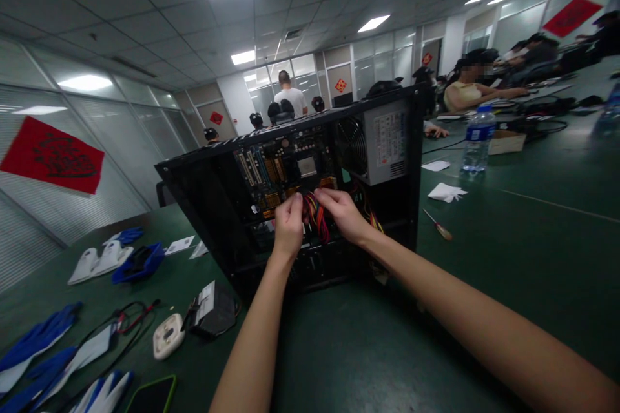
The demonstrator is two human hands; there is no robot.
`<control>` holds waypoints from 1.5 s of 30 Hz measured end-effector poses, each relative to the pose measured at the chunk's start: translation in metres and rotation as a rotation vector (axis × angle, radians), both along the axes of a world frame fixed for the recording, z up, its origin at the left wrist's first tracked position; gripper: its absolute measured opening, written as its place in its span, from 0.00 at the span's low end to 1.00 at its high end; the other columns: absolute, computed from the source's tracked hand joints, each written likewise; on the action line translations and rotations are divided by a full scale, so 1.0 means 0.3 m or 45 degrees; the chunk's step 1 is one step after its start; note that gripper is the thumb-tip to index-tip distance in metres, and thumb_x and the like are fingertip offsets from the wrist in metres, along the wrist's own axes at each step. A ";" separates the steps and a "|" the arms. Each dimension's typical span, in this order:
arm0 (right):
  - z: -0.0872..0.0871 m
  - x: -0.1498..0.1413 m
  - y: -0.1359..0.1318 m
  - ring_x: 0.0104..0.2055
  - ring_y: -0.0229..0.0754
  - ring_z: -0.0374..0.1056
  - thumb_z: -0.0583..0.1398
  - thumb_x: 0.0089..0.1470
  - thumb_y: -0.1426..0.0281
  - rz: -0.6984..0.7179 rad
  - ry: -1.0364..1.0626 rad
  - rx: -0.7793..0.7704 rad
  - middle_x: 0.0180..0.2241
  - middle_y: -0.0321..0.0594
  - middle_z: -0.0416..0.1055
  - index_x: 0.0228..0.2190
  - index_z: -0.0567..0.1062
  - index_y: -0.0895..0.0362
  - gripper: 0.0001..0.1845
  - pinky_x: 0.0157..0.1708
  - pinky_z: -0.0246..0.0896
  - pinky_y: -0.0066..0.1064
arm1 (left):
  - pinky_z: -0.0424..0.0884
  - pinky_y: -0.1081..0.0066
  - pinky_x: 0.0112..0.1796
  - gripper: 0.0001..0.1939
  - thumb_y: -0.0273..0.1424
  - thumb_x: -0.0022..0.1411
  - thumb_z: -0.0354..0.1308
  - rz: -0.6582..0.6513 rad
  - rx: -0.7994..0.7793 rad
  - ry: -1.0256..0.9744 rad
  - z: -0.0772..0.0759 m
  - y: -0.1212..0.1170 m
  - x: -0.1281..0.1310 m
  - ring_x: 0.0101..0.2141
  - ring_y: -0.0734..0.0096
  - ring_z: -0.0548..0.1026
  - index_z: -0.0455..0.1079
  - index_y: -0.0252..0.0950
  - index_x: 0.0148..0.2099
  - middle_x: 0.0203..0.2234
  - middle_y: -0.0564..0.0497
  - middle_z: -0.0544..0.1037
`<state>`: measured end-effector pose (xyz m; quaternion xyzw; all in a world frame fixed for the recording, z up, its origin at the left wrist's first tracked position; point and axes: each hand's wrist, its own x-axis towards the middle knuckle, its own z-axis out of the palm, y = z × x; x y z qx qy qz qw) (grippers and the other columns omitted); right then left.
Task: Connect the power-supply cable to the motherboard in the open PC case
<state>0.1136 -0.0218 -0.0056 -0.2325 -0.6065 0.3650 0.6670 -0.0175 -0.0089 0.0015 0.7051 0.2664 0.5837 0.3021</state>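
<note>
In front of me stands an open black computer case [322, 264] on a green table. Inside it are a motherboard [271, 171] with a square chip at its middle, and a grey power supply [386, 145] with a fan at upper right. A bundle of coloured power cables [317, 216] hangs below the chip. My left hand [289, 222] pinches the bundle's left side, thumb against fingers. On the other side, my right hand [343, 214] is closed on the same cables. The fingertips partly hide where the cables are gripped.
To the left lie blue-and-white gloves [39, 342], a blue tray [140, 264], a black heatsink-like block [213, 310], a white round device [168, 335] and a phone [152, 395]. A water bottle [478, 142], tissue [445, 192] and brush [438, 226] are to the right. Other people sit farther back.
</note>
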 end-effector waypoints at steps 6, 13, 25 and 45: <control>-0.001 -0.005 0.000 0.27 0.41 0.63 0.63 0.51 0.44 0.003 0.031 -0.074 0.22 0.36 0.68 0.20 0.72 0.54 0.26 0.31 0.64 0.33 | 0.59 0.72 0.25 0.27 0.52 0.67 0.49 0.020 0.004 0.038 0.000 0.007 0.000 0.22 0.74 0.61 0.60 0.37 0.23 0.18 0.55 0.63; -0.015 -0.003 0.011 0.25 0.39 0.64 0.66 0.47 0.46 0.117 0.152 -0.219 0.23 0.35 0.70 0.23 0.72 0.55 0.25 0.28 0.64 0.31 | 0.59 0.72 0.25 0.26 0.51 0.66 0.51 -0.013 -0.012 0.039 0.002 0.005 0.003 0.21 0.75 0.62 0.60 0.37 0.23 0.18 0.56 0.63; -0.009 0.000 0.012 0.25 0.42 0.69 0.67 0.47 0.48 0.148 0.212 -0.272 0.23 0.38 0.73 0.25 0.73 0.56 0.23 0.22 0.63 0.31 | 0.58 0.72 0.24 0.27 0.52 0.65 0.52 -0.037 -0.114 0.028 0.005 -0.001 0.004 0.20 0.76 0.62 0.62 0.37 0.22 0.17 0.56 0.64; -0.012 0.007 0.011 0.24 0.37 0.67 0.69 0.46 0.50 0.266 0.189 -0.277 0.22 0.37 0.72 0.20 0.76 0.58 0.24 0.25 0.62 0.27 | 0.53 0.75 0.23 0.26 0.50 0.57 0.64 -0.318 -0.369 -0.246 -0.019 0.019 -0.019 0.19 0.81 0.57 0.66 0.34 0.21 0.16 0.57 0.62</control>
